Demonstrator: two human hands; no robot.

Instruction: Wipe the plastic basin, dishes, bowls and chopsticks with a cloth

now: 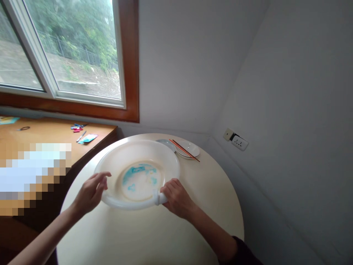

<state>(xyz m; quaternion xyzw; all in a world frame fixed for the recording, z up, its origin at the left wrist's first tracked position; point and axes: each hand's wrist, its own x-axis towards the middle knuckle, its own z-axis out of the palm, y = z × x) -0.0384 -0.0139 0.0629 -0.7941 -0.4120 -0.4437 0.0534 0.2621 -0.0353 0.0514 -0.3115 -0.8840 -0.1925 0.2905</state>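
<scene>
A large white basin (110, 154) with a blue pattern on its bottom rests on the round table. My right hand (176, 197) is closed around its near right rim, fingers curled over the edge. Right beside those fingers is a pale bulge (157, 197) on the rim; I cannot tell whether it is part of the basin. At the near left rim is my left hand (92, 193), its index finger stretched out over the basin and its fingers apart. It holds nothing that I can see.
Behind the basin, orange and dark chopsticks (184, 150) lie across a white plate (193, 147), beside a greyish dish (165, 143). A wooden desk (102, 129) at left carries a blue packet (89, 138), a pen and small items. Walls with a socket (239, 142) flank the round table (220, 184).
</scene>
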